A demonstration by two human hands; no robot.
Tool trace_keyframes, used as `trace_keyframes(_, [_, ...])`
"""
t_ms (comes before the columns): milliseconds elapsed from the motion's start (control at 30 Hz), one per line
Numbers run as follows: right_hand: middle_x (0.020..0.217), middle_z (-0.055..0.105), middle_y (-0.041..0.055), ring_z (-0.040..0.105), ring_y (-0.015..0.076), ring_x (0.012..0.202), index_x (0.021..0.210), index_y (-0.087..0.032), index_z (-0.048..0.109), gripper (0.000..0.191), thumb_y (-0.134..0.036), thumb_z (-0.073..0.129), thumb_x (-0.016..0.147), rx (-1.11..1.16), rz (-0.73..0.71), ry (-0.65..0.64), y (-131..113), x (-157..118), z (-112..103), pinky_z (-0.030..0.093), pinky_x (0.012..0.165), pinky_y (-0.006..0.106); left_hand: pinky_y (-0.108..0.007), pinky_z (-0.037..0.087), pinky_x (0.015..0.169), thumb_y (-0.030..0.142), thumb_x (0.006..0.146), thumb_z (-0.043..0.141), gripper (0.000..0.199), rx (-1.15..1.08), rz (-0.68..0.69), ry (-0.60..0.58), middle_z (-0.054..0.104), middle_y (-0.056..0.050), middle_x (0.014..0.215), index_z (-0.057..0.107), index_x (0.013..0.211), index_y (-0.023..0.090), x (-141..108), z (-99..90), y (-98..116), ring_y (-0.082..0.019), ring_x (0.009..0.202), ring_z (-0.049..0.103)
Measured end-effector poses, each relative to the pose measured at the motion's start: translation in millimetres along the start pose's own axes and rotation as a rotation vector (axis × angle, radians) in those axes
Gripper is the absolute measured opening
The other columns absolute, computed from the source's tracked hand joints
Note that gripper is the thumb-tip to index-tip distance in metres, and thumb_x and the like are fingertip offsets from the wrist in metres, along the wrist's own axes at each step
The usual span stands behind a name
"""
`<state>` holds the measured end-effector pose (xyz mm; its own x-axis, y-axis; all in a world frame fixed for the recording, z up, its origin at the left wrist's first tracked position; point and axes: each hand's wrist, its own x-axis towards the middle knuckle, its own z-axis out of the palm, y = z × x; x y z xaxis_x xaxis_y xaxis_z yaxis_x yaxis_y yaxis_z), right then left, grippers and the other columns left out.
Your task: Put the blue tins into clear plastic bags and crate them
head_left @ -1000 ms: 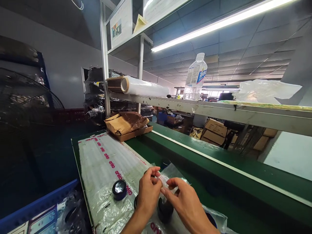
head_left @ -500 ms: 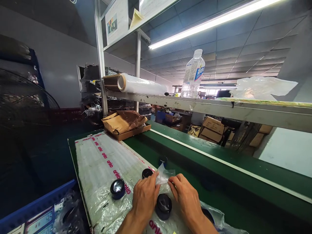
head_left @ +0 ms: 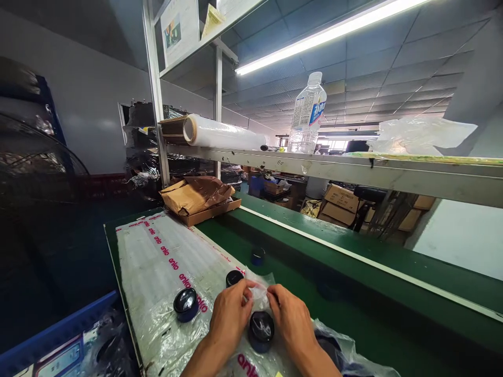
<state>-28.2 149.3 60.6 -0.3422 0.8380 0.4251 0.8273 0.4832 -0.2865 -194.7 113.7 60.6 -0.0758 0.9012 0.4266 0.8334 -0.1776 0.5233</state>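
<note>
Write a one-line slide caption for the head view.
Left hand and right hand pinch a small clear bag above a black round part.

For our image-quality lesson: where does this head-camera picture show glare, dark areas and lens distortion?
Head view: the ceiling strip light is blown out; glare spots sit on the dark round lens and the clear plastic sheet; the left side falls into deep shadow; the shelf rail slants and stretches with wide-angle distortion.

Left hand, right hand: bare, no gloves, rings; forearms unsleeved.
</note>
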Motion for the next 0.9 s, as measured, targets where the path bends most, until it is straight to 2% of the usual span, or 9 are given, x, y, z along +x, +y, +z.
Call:
trace_keyframes(167, [0.092, 0.077, 0.0022, 0.075, 0.0206, 0.082, 0.096, -0.022, 0.067, 0.022, -0.006, 0.052, 0.097, -0.053, -0.085, -0.027, 3, -3, 7, 0.046, 0.065, 0.026, -0.032, 0.058, 0.078, 0.0, 0.086, 0.048, 0.046, 0.118, 0.075, -0.021, 0.078, -0.006, 0.098, 0.066, 0.123, 0.02, -1, 2.2, 2, -0.024, 0.088, 0.076])
trace_keyframes(233, [0.091, 0.076, 0.0023, 0.075, 0.0202, 0.08, 0.093, -0.021, 0.067, 0.025, -0.003, 0.051, 0.096, -0.072, -0.107, -0.047, 5, -6, 9, 0.046, 0.065, 0.026, -0.04, 0.059, 0.079, -0.003, 0.085, 0.041, 0.052, 0.182, 0.104, -0.029, 0.077, -0.011, 0.099, 0.065, 0.127, 0.016, -5, 4.7, 2, -0.029, 0.089, 0.075])
trace_keyframes(300, [0.092, 0.075, 0.0034, 0.074, 0.0205, 0.08, 0.092, -0.021, 0.068, 0.025, -0.002, 0.051, 0.095, -0.086, -0.128, -0.069, 6, -9, 8, 0.047, 0.065, 0.026, -0.043, 0.061, 0.076, -0.004, 0.083, 0.039, 0.055, 0.224, 0.138, -0.034, 0.077, -0.012, 0.097, 0.064, 0.129, 0.014, -9, 6.8, 1, -0.031, 0.087, 0.075])
trace_keyframes(367, [0.092, 0.075, 0.0045, 0.074, 0.0211, 0.081, 0.091, -0.02, 0.069, 0.023, -0.002, 0.053, 0.095, -0.09, -0.141, -0.086, 8, -14, 3, 0.047, 0.065, 0.027, -0.041, 0.061, 0.077, -0.004, 0.083, 0.04, 0.055, 0.238, 0.185, -0.037, 0.077, -0.011, 0.096, 0.063, 0.129, 0.015, -14, 8.0, -2, -0.029, 0.085, 0.075])
trace_keyframes(533, [0.092, 0.074, 0.0026, 0.072, 0.0209, 0.083, 0.089, -0.022, 0.069, 0.02, -0.006, 0.057, 0.093, -0.061, -0.183, -0.1, 8, -24, -15, 0.047, 0.069, 0.028, -0.044, 0.059, 0.093, -0.004, 0.081, 0.045, 0.058, 0.217, 0.313, -0.006, 0.078, -0.004, 0.092, 0.057, 0.132, 0.019, -24, 7.4, -12, -0.023, 0.085, 0.076])
trace_keyframes(600, [0.089, 0.073, 0.001, 0.071, 0.021, 0.082, 0.086, -0.022, 0.068, 0.02, -0.005, 0.058, 0.091, -0.045, -0.196, -0.091, 7, -28, -19, 0.046, 0.069, 0.028, -0.042, 0.06, 0.093, -0.003, 0.082, 0.047, 0.058, 0.201, 0.353, 0.017, 0.077, -0.002, 0.088, 0.052, 0.135, 0.019, -28, 6.6, -15, -0.022, 0.081, 0.076])
trace_keyframes(733, [0.085, 0.073, 0.0003, 0.07, 0.0214, 0.082, 0.083, -0.022, 0.066, 0.021, -0.003, 0.058, 0.085, -0.023, -0.213, -0.066, 7, -39, -15, 0.046, 0.072, 0.03, -0.042, 0.06, 0.093, -0.002, 0.085, 0.045, 0.058, 0.191, 0.426, 0.057, 0.076, -0.001, 0.087, 0.045, 0.138, 0.019, -37, 6.6, -18, -0.02, 0.078, 0.076])
trace_keyframes(900, [0.085, 0.073, -0.0011, 0.071, 0.0192, 0.08, 0.085, -0.023, 0.064, 0.022, -0.003, 0.054, 0.087, -0.015, -0.269, -0.07, 13, -51, -11, 0.047, 0.072, 0.03, -0.047, 0.058, 0.096, -0.003, 0.091, 0.038, 0.057, 0.203, 0.516, 0.106, 0.075, -0.003, 0.087, 0.041, 0.143, 0.017, -48, 10.3, -21, -0.02, 0.08, 0.075])
